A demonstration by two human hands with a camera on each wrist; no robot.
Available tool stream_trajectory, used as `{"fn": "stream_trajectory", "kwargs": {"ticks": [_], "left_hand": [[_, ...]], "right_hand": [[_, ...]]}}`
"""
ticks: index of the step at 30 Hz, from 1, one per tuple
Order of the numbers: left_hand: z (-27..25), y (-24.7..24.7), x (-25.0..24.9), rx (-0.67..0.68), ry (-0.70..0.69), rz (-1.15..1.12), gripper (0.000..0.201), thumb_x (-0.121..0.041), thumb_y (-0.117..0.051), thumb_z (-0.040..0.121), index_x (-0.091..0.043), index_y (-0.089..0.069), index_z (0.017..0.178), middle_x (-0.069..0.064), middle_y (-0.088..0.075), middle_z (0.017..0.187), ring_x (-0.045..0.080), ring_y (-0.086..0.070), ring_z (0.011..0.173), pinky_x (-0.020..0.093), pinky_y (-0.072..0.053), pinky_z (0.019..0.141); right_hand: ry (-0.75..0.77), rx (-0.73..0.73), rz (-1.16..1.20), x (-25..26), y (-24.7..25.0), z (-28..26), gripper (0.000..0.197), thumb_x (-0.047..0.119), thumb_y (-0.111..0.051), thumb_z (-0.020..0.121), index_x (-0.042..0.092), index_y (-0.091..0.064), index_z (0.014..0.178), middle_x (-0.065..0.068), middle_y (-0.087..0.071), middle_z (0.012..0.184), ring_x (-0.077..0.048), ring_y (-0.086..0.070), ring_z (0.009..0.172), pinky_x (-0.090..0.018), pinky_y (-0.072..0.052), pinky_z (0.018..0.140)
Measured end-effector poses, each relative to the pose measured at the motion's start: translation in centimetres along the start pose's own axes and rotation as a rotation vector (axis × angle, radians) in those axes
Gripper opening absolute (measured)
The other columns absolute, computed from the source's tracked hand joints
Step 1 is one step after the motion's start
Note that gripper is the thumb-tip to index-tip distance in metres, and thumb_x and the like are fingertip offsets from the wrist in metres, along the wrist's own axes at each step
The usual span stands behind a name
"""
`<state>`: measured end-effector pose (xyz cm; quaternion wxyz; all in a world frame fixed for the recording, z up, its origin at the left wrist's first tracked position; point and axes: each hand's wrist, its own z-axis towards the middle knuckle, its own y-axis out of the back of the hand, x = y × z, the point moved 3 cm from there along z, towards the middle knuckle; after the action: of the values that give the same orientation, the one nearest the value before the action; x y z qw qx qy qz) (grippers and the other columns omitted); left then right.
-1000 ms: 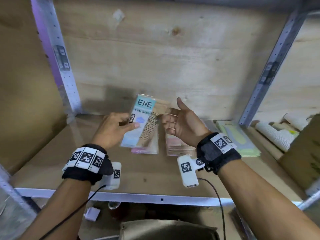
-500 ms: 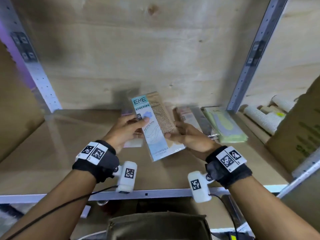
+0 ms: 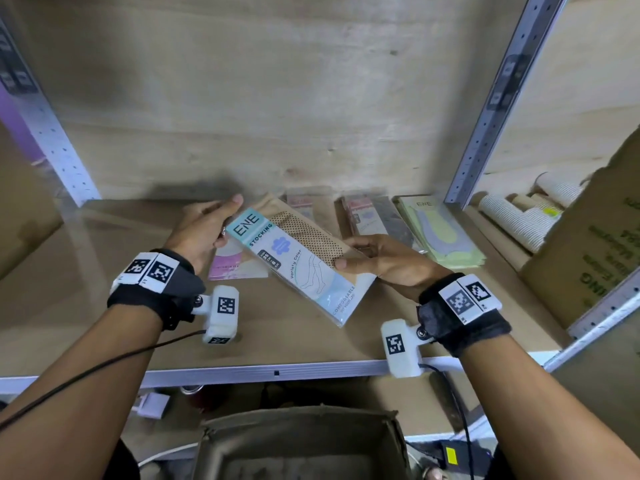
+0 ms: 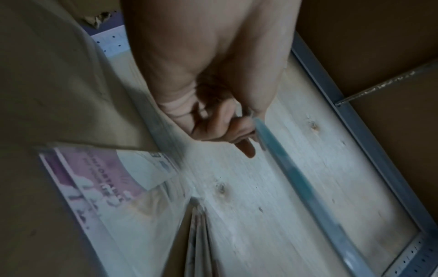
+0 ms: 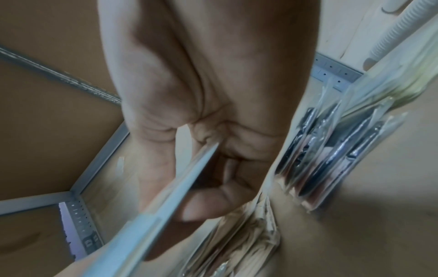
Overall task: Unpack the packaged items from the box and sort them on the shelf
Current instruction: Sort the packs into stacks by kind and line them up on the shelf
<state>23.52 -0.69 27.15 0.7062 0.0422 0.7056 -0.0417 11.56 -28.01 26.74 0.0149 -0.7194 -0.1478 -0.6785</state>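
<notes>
A blue-and-white ENE stocking packet hangs tilted just above the wooden shelf, held between both hands. My left hand pinches its top left corner. The left wrist view shows my curled fingers on the packet's teal edge. My right hand grips the packet's right side, thumb on top and fingers beneath. In the right wrist view my thumb lies against the packet's thin edge. A pink packet lies flat under the left end.
More packets lie along the back: a beige-and-pink one, a grey one, a green one. Paper cups and a cardboard box stand past the metal upright. An open box sits below the shelf's front rail.
The packet went from upright in my left hand to a diagonal tilt lower over the shelf. My right hand, open beside it before, now grips its right side.
</notes>
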Motion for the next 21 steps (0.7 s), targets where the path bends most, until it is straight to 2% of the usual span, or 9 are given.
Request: {"fn": "stream_trajectory", "kwargs": {"ticks": [3,6,10,12,14,16,18,20,21], "left_hand": [[0.1,0.2,0.2,0.004,0.028,0.017,0.018,-0.035,-0.067,0.092,-0.021,-0.069,0.081,-0.004,-0.074,0.067,0.006,-0.069,0.058,0.026,-0.041,0.063],[0.0,0.5,0.3,0.017,0.016,0.097,0.023,-0.035,-0.058,0.094,-0.022,-0.065,0.077,-0.004,-0.072,0.063,0.006,-0.069,0.056,0.030,-0.045,0.067],[-0.1,1.0,0.6,0.039,0.008,0.196,0.042,-0.054,-0.056,0.093,-0.023,-0.068,0.067,0.001,-0.073,0.065,0.010,-0.070,0.058,0.033,-0.049,0.070],[-0.2,1.3,0.7,0.069,0.005,0.228,0.051,-0.066,-0.057,0.087,-0.018,-0.070,0.074,0.003,-0.075,0.071,0.011,-0.071,0.061,0.033,-0.047,0.069],[0.0,1.5,0.8,0.090,-0.005,0.250,0.065,-0.069,-0.056,0.086,-0.006,-0.070,0.088,0.005,-0.076,0.075,0.012,-0.070,0.064,0.032,-0.047,0.070],[0.0,1.7,0.8,0.079,-0.022,0.271,0.066,-0.067,-0.054,0.088,-0.003,-0.067,0.080,0.006,-0.071,0.067,0.012,-0.066,0.058,0.029,-0.045,0.065],[-0.1,1.8,0.7,0.038,-0.052,0.303,0.059,-0.066,-0.052,0.090,-0.016,-0.058,0.060,0.002,-0.060,0.053,0.008,-0.059,0.046,0.021,-0.042,0.052],[-0.3,1.9,0.8,0.000,-0.077,0.317,0.057,-0.062,-0.051,0.093,-0.019,-0.053,0.055,-0.003,-0.050,0.044,0.004,-0.055,0.038,0.013,-0.036,0.040],[-0.2,1.9,1.0,-0.006,-0.083,0.316,0.057,-0.060,-0.052,0.093,-0.019,-0.053,0.054,-0.004,-0.048,0.042,0.004,-0.056,0.039,0.012,-0.036,0.039]], "right_hand": [[-0.003,-0.022,-0.026,-0.1,0.2,-0.3,0.029,0.008,-0.073,0.086,0.007,-0.070,0.115,-0.009,-0.073,0.117,-0.018,-0.068,0.107,-0.023,-0.049,0.099],[-0.004,-0.009,-0.048,-0.1,0.2,-0.4,0.030,0.008,-0.072,0.087,0.006,-0.069,0.117,-0.009,-0.072,0.119,-0.018,-0.067,0.110,-0.024,-0.048,0.101],[-0.023,0.025,-0.046,-0.3,-0.1,-0.4,0.028,0.009,-0.071,0.087,0.009,-0.069,0.115,-0.010,-0.071,0.120,-0.020,-0.066,0.113,-0.026,-0.048,0.103],[-0.029,0.045,-0.054,-0.3,-0.2,-0.4,0.030,0.009,-0.071,0.088,0.008,-0.068,0.118,-0.009,-0.071,0.121,-0.020,-0.066,0.114,-0.024,-0.049,0.102],[-0.035,0.060,-0.069,-0.2,-0.3,-0.3,0.031,0.010,-0.070,0.088,0.009,-0.068,0.119,-0.008,-0.071,0.121,-0.017,-0.066,0.113,-0.022,-0.049,0.100],[-0.042,0.067,-0.081,-0.1,-0.4,-0.3,0.033,0.010,-0.069,0.088,0.009,-0.067,0.121,-0.007,-0.071,0.121,-0.018,-0.066,0.114,-0.024,-0.048,0.102],[-0.045,0.062,-0.087,-0.1,-0.3,-0.3,0.034,0.009,-0.069,0.089,0.007,-0.066,0.123,-0.008,-0.070,0.122,-0.022,-0.064,0.117,-0.030,-0.046,0.106],[-0.043,0.055,-0.087,-0.2,-0.4,-0.3,0.034,0.007,-0.068,0.089,0.005,-0.065,0.123,-0.011,-0.070,0.123,-0.027,-0.063,0.120,-0.034,-0.044,0.109],[-0.045,0.055,-0.083,-0.2,-0.4,-0.3,0.034,0.007,-0.068,0.089,0.004,-0.065,0.123,-0.013,-0.069,0.124,-0.030,-0.061,0.121,-0.035,-0.043,0.110]]}}
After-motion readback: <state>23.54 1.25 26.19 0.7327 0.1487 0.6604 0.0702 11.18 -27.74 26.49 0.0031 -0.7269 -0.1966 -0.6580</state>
